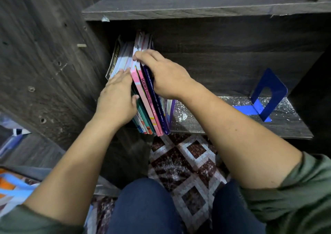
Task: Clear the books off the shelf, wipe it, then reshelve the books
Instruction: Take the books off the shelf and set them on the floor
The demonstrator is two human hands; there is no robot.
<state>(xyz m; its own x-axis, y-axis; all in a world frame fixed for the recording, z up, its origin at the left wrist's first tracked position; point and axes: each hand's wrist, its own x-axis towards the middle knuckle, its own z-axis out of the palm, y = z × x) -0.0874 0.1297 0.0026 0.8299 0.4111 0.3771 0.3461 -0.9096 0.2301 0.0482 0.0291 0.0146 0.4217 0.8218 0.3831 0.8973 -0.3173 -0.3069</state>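
Note:
A row of thin upright books stands at the left end of a dark wooden shelf. Among them are pink, teal and dark blue spines, one reading SCIENCE. My left hand lies on the left part of the row, fingers straight over the book tops, thumb against a teal spine. My right hand is curled over the tops of the right-hand books and grips the pink and dark blue ones, fingertips hooked behind their upper edges.
A blue metal bookend stands on the dusty, white-speckled right part of the shelf. Another shelf board runs above. The cabinet's side panel rises at left. Below lie a patterned carpet and my knees.

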